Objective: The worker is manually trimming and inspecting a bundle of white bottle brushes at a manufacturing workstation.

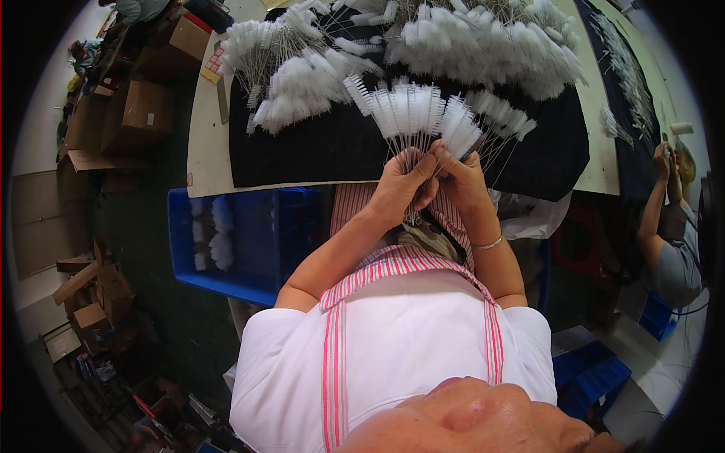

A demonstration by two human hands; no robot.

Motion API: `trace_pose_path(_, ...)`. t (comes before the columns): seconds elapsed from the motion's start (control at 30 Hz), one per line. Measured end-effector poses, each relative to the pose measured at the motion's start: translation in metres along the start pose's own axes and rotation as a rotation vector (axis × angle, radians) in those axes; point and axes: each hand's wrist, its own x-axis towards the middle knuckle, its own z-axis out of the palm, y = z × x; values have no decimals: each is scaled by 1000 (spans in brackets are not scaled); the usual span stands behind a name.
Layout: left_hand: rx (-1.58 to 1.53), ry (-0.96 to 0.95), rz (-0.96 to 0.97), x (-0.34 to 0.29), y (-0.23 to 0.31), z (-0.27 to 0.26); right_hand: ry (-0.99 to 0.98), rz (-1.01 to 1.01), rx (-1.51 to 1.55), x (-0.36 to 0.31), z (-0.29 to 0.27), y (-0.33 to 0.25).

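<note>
My left hand (pixel 405 180) is closed round the wire stems of a fanned bunch of white bristle brushes (pixel 408 109), heads pointing away from me. The looped wire ends stick out below that hand. Close against it, my right hand (pixel 462 175) is closed with its fingers at a smaller cluster of brushes (pixel 458 127); exactly how many stems it grips is hidden. Just right of it, more loose brushes (pixel 502 115) lie on the black cloth (pixel 302 155). Large heaps of the same brushes (pixel 483 49) cover the far part of the cloth, with another heap (pixel 302 87) at the left.
A blue bin (pixel 257 260) holding white brushes stands below the table's left front edge. Clear plastic bags (pixel 532 215) hang at the front right. Cardboard boxes (pixel 136 117) are stacked at the left. Another person (pixel 674 241) works at a table on the right.
</note>
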Motion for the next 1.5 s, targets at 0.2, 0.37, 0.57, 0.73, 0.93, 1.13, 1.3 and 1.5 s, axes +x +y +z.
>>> trace_pose_path(0.2,11,6,-114,-10,-4,0,262,-496,62,29,-26,-32)
trace_pose_path(0.37,-113,29,-13,-14,-2,-15,234,-365,-184,18,-28,-79)
trace_pose_path(0.57,74,281,279,8,44,-6,47,-178,-839,2,-8,-63)
trace_pose_path(0.73,26,168,347,20,59,7,-73,-96,-1052,2,7,-61)
trace_pose_path(0.93,-44,297,437,24,53,7,143,-430,-1465,-2,14,-49)
trace_pose_path(1.13,-54,335,475,21,51,5,140,-533,-1793,-4,5,-45)
trace_pose_path(1.3,-46,268,521,20,47,5,128,-457,-1712,-2,10,-44)
trace_pose_path(1.5,-19,298,495,16,48,9,158,-490,-1631,-1,10,-41)
